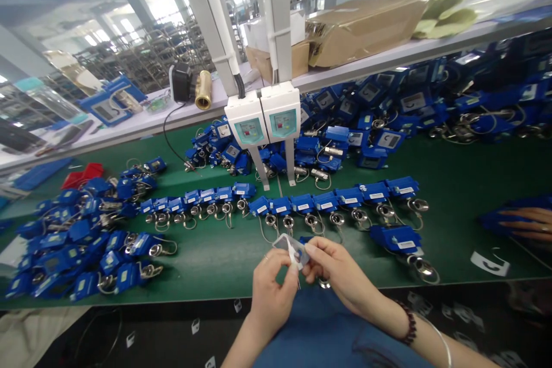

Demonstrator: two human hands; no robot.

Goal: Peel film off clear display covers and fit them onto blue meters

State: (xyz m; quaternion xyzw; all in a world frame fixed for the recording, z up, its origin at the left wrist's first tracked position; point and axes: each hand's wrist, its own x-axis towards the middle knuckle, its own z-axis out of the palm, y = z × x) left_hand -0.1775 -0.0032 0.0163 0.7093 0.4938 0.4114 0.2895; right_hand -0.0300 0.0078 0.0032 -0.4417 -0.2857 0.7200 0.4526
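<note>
My left hand (272,283) and my right hand (338,269) meet at the front edge of the green bench. Between them is a clear film sticker (283,241) with a whitish layer, pinched by the thumb and fingers of both hands. Partly hidden behind my right hand is a blue meter, its metal fitting (324,284) showing below. Just beyond my hands stands a row of blue meters (302,203) with white labels and round metal fittings on thin cables. Another blue meter (397,238) lies on the right, nearer me.
Blue meters form a heap (64,247) at left and piles at the back. White control boxes (281,115) hang from posts at centre. A shelf carries a cardboard box (366,29) and a brass fitting (203,90). Another person's hand (528,221) rests at far right, near a cut-out sheet (490,264).
</note>
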